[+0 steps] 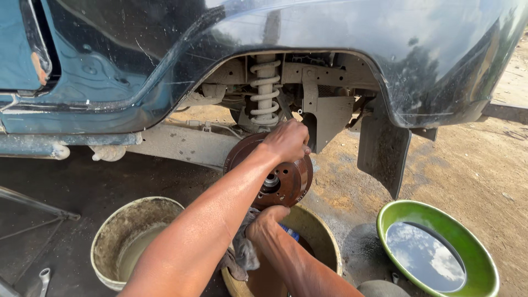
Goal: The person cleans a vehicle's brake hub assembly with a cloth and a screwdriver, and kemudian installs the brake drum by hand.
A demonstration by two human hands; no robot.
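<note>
Left hand at frame centre is curled over the top edge of the rusty drum; right hand, just under the drum's lower edge, is closed on a grey rag. Drum's axle points out toward the camera, under the wheel arch, spring behind. Buckets crowd below; green basin lower right, open dirt to the right.
</note>
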